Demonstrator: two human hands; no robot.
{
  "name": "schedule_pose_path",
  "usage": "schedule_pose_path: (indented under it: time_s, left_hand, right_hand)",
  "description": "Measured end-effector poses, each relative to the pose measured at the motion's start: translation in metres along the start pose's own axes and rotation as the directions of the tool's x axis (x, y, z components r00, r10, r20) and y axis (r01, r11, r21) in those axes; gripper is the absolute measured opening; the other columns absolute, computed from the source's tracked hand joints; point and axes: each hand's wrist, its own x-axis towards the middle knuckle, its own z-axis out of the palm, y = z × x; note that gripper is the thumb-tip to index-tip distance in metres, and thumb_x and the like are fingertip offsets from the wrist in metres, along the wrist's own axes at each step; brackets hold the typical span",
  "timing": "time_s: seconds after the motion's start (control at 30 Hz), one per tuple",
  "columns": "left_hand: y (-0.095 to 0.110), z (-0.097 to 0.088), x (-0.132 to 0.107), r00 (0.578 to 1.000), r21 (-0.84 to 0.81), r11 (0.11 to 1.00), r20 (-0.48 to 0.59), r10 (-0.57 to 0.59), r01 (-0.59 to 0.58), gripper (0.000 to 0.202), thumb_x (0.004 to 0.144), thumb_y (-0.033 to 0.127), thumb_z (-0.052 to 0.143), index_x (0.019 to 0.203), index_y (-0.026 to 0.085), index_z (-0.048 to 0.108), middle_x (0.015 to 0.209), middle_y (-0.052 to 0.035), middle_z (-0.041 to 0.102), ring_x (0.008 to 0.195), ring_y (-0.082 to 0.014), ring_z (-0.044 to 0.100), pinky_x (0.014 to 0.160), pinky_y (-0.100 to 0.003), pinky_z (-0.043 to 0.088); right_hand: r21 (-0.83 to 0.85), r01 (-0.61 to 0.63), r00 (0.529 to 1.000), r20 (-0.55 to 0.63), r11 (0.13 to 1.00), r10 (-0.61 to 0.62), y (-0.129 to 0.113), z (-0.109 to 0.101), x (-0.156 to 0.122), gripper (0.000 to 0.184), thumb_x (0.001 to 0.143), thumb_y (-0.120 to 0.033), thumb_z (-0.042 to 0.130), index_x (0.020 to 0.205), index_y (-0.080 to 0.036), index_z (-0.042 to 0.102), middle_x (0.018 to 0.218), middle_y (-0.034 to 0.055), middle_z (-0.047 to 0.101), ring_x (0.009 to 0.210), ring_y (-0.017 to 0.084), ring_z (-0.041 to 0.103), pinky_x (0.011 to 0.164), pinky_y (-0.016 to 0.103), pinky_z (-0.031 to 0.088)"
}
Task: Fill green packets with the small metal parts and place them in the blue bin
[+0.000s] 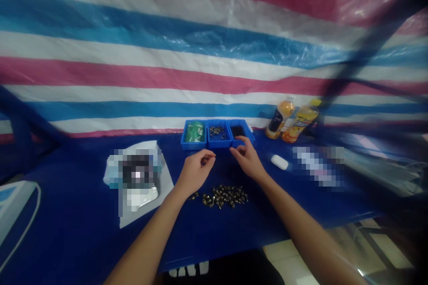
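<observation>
My left hand hovers over the table in front of the blue bins, its fingers curled and pressed together; whatever they hold, if anything, is too small to make out. My right hand is at the front of the right blue bin, thumb and forefinger apart, with nothing visible between them. Dark contents lie in that bin. Small metal parts lie in the middle blue bin, and green-and-white pieces fill the left blue bin. Nearer me, below both hands, is a pile of small brass-coloured metal fittings.
Two drink bottles, one with a dark label and one with a yellow cap, stand at back right. A white case lies before them. On the left are a white sheet with blurred-out items and a white box with a cable.
</observation>
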Motion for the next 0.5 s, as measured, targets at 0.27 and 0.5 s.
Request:
schedule_pose_path:
  time_s: [0.27, 0.5]
  left_hand:
    - [-0.004, -0.001, 0.001, 0.999, 0.034, 0.999, -0.031, 0.01, -0.009, 0.017, 0.088, 0.03, 0.053, 0.094, 0.021, 0.067, 0.088, -0.0005, 0.071, 0.079, -0.0155, 0.065, 0.073, -0.027, 0.05]
    - [-0.005, 0.0, 0.001, 0.999, 0.05, 0.999, -0.032, 0.01, -0.009, 0.017, 0.088, 0.031, 0.054, 0.093, 0.021, 0.067, 0.088, -0.0006, 0.071, 0.078, -0.016, 0.066, 0.073, -0.027, 0.05]
  right_hand:
    - [-0.051, 0.209, 0.772, 0.621, 0.977, -0.133, -0.013, -0.018, -0.006, 0.029, 0.084, -0.042, 0.064, 0.1, -0.018, 0.07, 0.078, 0.0006, 0.063, 0.064, 0.012, 0.053, 0.062, 0.024, 0.041]
    - [-0.177, 0.439, 0.629, 0.761, 0.881, -0.16, -0.019, -0.007, -0.011, 0.028, 0.08, -0.047, 0.07, 0.099, -0.028, 0.074, 0.089, 0.0023, 0.069, 0.091, 0.021, 0.056, 0.085, 0.035, 0.037]
